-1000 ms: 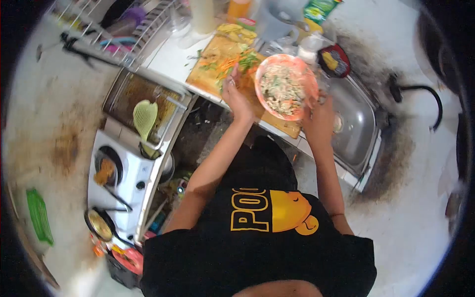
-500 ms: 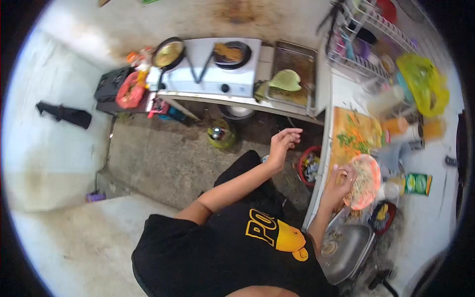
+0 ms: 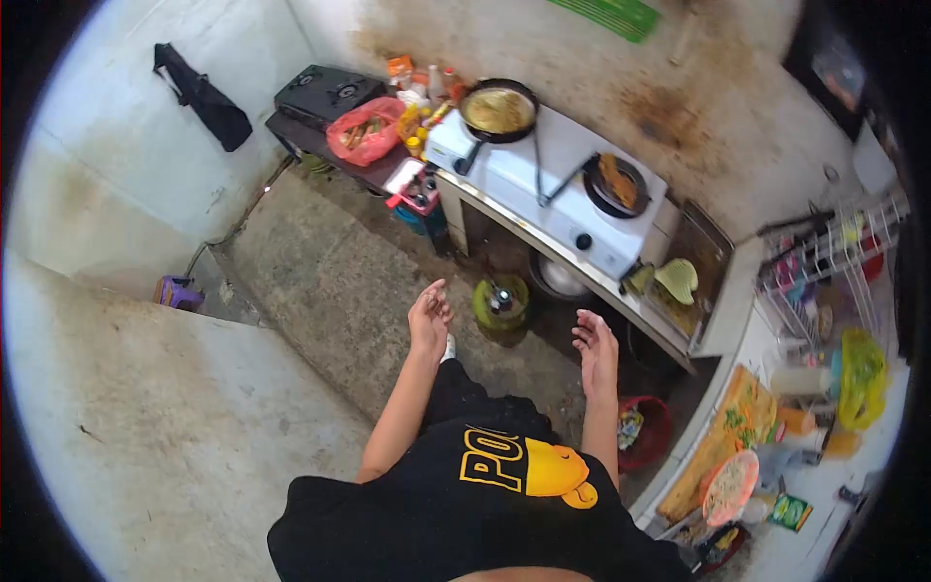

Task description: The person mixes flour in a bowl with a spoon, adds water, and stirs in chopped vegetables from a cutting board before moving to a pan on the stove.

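Note:
My left hand [image 3: 430, 318] is raised over the concrete floor, left of a green gas cylinder [image 3: 499, 307], with loosely curled fingers apart and nothing in it. My right hand [image 3: 596, 354] hovers in front of the stove counter, fingers apart and also holding nothing. Ahead is a white two-burner stove [image 3: 572, 155]. On its left burner sits a black frying pan [image 3: 530, 117] with a pale yellow food. A smaller black pan [image 3: 635, 173] on the right burner holds a browned orange piece. Neither hand touches anything.
On the right counter are a wooden cutting board [image 3: 742, 386] with chopped vegetables and a pink-rimmed bowl [image 3: 752, 469]. A red bin [image 3: 663, 432] stands below. A leaf-shaped green dish [image 3: 677, 280] rests right of the stove. A red plastic bag [image 3: 364, 150] lies on the left table.
My right hand has left the bowl on the right counter and come in front of my body. The view has turned left toward the stove, and my left hand has shifted left.

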Demonstrator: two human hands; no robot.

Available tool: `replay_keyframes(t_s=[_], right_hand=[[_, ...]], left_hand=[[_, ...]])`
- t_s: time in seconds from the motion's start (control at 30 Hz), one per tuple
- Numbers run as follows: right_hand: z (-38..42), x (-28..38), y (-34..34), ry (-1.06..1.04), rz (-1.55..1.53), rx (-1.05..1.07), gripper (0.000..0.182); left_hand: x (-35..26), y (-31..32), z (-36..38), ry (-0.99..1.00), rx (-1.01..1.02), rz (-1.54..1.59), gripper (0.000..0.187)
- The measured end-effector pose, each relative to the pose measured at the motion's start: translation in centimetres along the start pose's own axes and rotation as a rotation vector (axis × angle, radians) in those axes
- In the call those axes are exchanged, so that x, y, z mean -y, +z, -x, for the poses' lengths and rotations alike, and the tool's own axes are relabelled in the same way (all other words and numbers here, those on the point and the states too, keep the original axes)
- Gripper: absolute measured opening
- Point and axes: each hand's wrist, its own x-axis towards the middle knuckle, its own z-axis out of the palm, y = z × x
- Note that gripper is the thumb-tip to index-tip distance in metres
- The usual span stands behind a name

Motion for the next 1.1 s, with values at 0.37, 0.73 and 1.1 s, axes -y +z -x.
replay_keyframes(t_s=[0.37, 0.73, 1.1], right_hand=[[-19.6, -11.7, 28.7, 0.297, 0.146, 0.281, 0.023], [-51.6, -29.4, 47.7, 0.144, 0.708, 0.014, 0.044], [-71.9, -36.0, 55.9, 0.136, 1.370, -0.271, 0.036]], left_hand=[[-20.9, -14.0, -13.0, 0.286, -0.159, 0.017, 0.033], [-26.1, -23.1, -23.1, 0.187, -0.525, 0.155, 0.036], [-38.8, -17.4, -44.6, 0.147, -0.592, -0.072, 0.031]])
